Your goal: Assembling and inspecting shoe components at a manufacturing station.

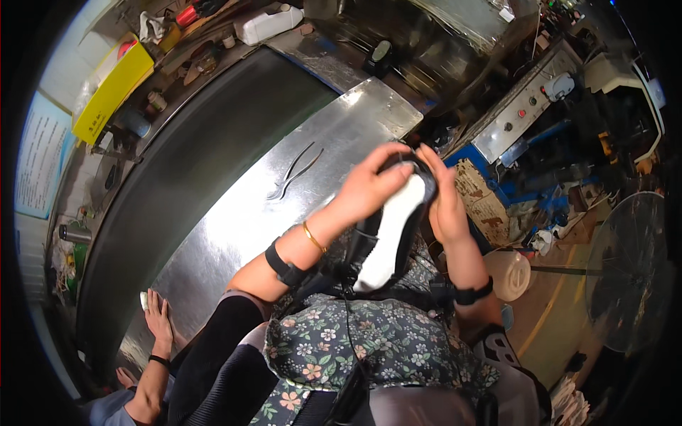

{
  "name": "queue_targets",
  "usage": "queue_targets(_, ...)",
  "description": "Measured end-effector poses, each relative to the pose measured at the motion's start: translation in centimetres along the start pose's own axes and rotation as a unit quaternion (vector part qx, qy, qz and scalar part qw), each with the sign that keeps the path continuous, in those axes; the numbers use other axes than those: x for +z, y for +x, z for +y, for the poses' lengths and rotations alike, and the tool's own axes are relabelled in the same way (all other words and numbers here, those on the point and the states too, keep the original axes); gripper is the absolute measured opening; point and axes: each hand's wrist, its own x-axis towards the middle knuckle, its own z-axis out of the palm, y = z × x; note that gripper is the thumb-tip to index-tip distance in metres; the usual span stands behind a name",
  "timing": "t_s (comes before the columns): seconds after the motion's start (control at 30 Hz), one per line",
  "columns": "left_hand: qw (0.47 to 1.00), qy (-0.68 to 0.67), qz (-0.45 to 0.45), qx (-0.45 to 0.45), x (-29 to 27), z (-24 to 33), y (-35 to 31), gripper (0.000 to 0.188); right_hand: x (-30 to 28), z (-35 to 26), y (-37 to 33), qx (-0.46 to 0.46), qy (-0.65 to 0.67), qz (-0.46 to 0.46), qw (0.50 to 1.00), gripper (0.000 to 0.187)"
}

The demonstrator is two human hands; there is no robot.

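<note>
A black shoe (408, 221) with a white underside turned up is held in front of my body, its toe end pointing away from me. My left hand (375, 183) grips the toe end from the left, the thumb laid on the white underside. Against the toe's right side presses my right hand (447, 206), its fingers fairly straight and the palm facing the shoe. The near end of the shoe reaches down to my flowered apron (320, 341). A pair of thin metal tweezers (297, 170) lies on the steel table (227, 220) to the left of my hands.
Beyond the table runs a dark conveyor belt (177, 142). At the lower left, a co-worker's hand (159, 319) rests on the table edge. To the right stand a control panel (526, 106) with buttons, a pale plastic bucket (510, 275) and a large round fan (629, 270).
</note>
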Motion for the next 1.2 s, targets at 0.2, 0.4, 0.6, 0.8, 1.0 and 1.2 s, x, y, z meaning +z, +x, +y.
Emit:
queue_targets(0.2, 0.992, 0.072, -0.025, 0.102, -0.4, -2.9, 0.3, 0.056, -0.1, -2.3, 1.6, -0.038, -0.136, -0.093, 0.986, 0.035)
queue_targets(0.4, 0.992, 0.083, -0.055, 0.08, 0.0, -2.5, 1.2, 0.072, 0.5, -3.2, 2.2, -0.076, -0.259, -0.065, 0.961, 0.029)
queue_targets(0.6, 0.973, 0.094, -0.204, 0.062, -2.4, -1.5, 2.4, 0.107, -1.1, -4.0, 1.7, -0.061, -0.206, -0.14, 0.967, 0.042)
queue_targets(0.8, 0.973, 0.03, -0.207, 0.098, -5.2, -0.8, 0.4, 0.118, 1.3, -3.3, 2.2, -0.018, -0.085, -0.187, 0.979, 0.065)
queue_targets(1.0, 0.973, 0.194, -0.086, 0.097, -0.1, -2.4, -0.1, 0.123, -0.6, -4.1, 0.8, -0.042, -0.114, -0.164, 0.979, 0.071)
queue_targets(1.2, 0.928, 0.139, -0.238, 0.251, 4.1, 3.5, -4.2, 0.074, -3.6, -7.5, -4.1, 0.125, 0.09, -0.019, 0.988, 0.066)
